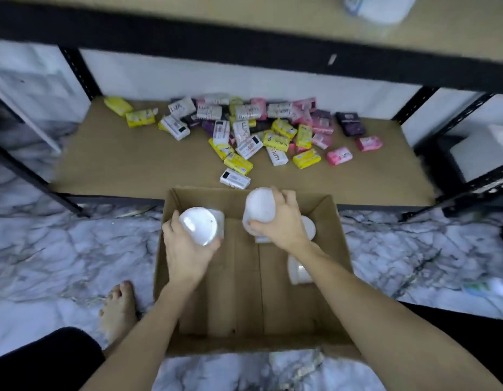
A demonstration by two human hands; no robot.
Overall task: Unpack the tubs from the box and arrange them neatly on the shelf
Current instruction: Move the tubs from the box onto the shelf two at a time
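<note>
Each hand grips a smooth round white tub over the brown cardboard box (244,277): left hand (185,249) on the glossy tub (199,224), right hand (281,221) on the matte tub (258,210) (blurred); wrapped soap bars (253,131) at 12 o'clock.

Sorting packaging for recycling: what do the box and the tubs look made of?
Box: plain brown cardboard, matte, with visible fold lines and flaps. Tubs, one in the left hand and one in the right hand: likely white plastic, smooth and glossy; the left tub shows a bright glare spot.

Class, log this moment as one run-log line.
left hand: holds tub | right hand: holds tub | both over box | shelf: soap bars only
</note>
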